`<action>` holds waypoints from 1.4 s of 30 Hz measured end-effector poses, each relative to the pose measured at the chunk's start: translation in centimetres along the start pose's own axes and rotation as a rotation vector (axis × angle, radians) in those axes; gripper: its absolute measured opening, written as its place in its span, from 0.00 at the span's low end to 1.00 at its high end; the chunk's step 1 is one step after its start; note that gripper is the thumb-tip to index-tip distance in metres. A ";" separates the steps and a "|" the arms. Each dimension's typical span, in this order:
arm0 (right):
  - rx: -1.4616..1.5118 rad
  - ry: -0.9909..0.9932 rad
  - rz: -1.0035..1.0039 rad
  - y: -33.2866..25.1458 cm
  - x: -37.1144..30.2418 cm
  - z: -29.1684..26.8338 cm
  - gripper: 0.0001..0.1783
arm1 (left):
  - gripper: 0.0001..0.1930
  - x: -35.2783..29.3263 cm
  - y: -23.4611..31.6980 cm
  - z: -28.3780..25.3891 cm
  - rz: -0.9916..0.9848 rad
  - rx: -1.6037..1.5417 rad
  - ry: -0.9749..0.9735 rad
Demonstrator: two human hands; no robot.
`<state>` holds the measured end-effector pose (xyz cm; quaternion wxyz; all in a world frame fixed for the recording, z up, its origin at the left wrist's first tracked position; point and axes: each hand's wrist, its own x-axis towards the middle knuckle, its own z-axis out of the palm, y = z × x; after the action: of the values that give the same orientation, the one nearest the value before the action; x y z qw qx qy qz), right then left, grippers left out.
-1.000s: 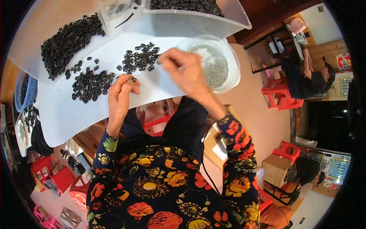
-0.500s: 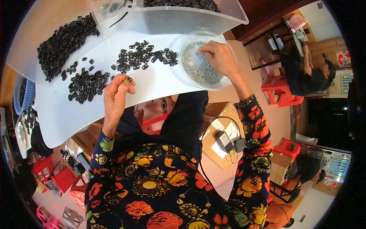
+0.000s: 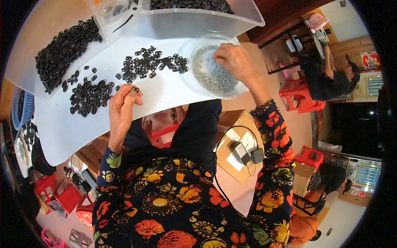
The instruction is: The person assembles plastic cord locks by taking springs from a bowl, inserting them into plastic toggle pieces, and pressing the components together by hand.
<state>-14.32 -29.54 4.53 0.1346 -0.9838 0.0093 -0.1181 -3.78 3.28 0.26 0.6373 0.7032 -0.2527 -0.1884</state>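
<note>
On the white table (image 3: 165, 93), the clear round tub (image 3: 190, 68) is being overhung by the right hand (image 3: 235, 62), fingers curled, any pinch being indiscernible. Near the table's front edge, a black plastic piece (image 3: 135, 89) is being pinched by the left hand's (image 3: 123, 102) fingertips; through slackened pressure, it could be getting dropped.

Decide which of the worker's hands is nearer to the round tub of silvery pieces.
Right. The right hand is over the tub; the left hand, pinching a small dark piece, is apart from it, off to its left.
</note>
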 end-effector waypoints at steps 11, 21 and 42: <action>-0.012 -0.012 0.106 0.2 0.9 0.4 0.06 | 0.09 0.0 -0.1 0.0 -0.010 -0.004 -0.011; -0.204 -0.060 0.023 -1.1 1.6 0.7 0.04 | 0.08 -0.1 0.0 -0.1 0.007 -0.041 -0.009; 1.306 0.146 0.401 -15.9 2.0 9.6 0.04 | 0.08 -0.9 -0.7 -0.4 -0.007 -0.217 0.010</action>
<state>-10.37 -11.84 0.28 0.7185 -0.6697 0.1271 -0.1385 -4.18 4.22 -0.46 0.7103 0.6318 -0.2252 -0.2134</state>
